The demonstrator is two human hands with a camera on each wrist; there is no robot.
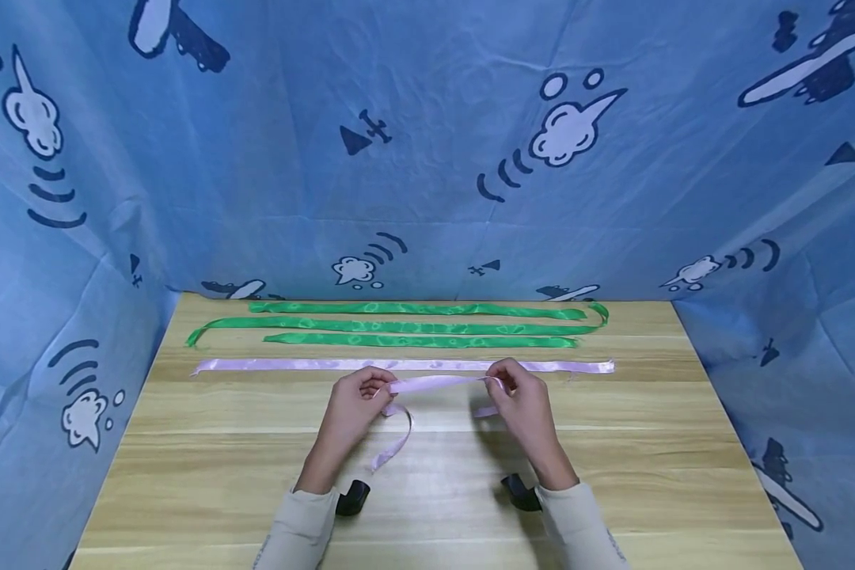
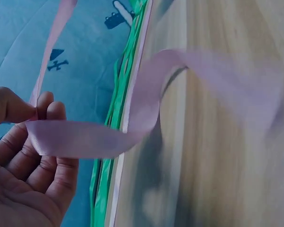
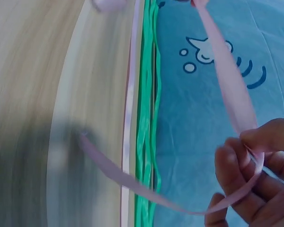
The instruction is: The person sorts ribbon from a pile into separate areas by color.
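A lilac satin ribbon (image 1: 435, 383) stretches between both hands above the table. My left hand (image 1: 357, 404) pinches it between thumb and forefinger, and a loose tail (image 2: 80, 139) curls down from the grip. With thumb and fingertips my right hand (image 1: 524, 400) pinches the other part, where a shorter-looking tail (image 3: 142, 190) hangs in an arc. Just beyond the hands, a second lilac ribbon (image 1: 285, 365) lies straight across the table. Part of that one is hidden behind the fingers.
Green ribbons (image 1: 420, 341) lie in rows farther back, one row bending round at the right end (image 1: 602, 315). The wooden table (image 1: 207, 475) meets a blue patterned cloth (image 1: 427, 174) at the back and sides. Black wrist devices (image 1: 353, 498) sit by the sleeves.
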